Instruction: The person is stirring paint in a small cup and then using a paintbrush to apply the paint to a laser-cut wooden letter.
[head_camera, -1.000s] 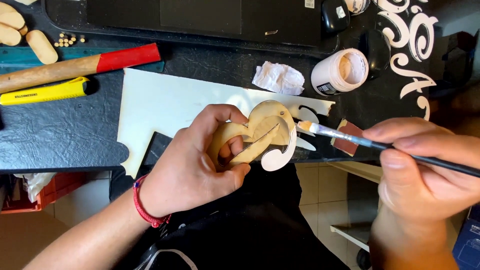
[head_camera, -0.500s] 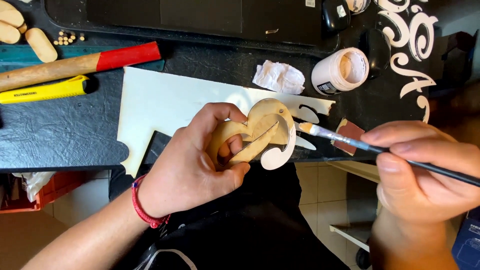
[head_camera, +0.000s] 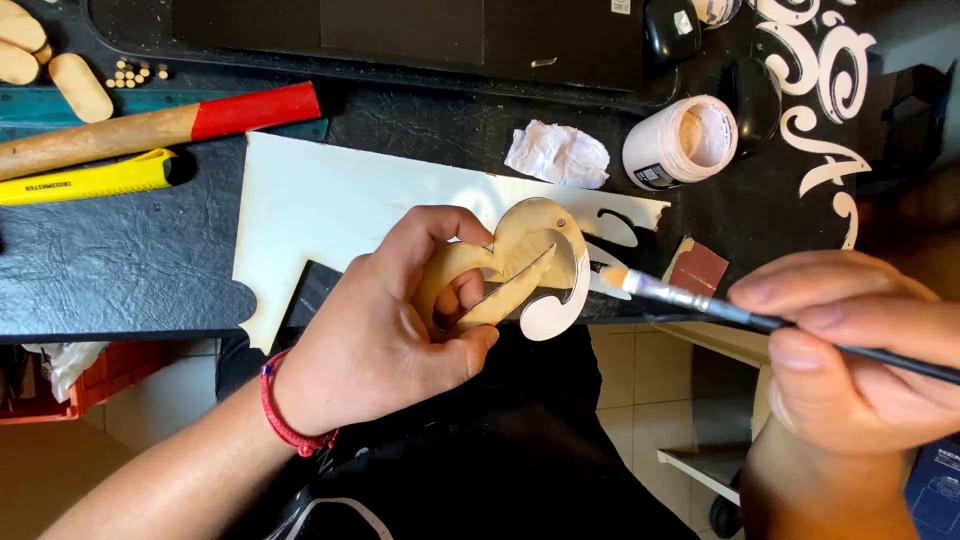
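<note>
Above the near edge of the dark leather-textured surface (head_camera: 120, 270), the left hand (head_camera: 390, 340) is grasping a pale curled wooden cut-out ornament (head_camera: 520, 270), its grip clenched with fingers threading through the openwork and the thumb pressing the lower edge. The ornament is hanging clear of the surface, over the person's lap, and part of its lower curl is showing white. The right hand (head_camera: 850, 350) is pinching a thin dark-handled paintbrush (head_camera: 700, 305), whose pale bristle tip is sitting just beside the ornament's right edge.

Handling judgement: the ornament is looking thin, light and stiff, with narrow scroll sections that are likely snapping under twisting. The broad unpainted upper loop is offering the safest hold; the white area may be wet and slippery.

Behind the hands, a flat cream-coloured sheet (head_camera: 330, 200) is lying on the surface, with a crumpled white paper wad (head_camera: 557, 155) and an open white paint jar (head_camera: 680, 143) near it.
</note>
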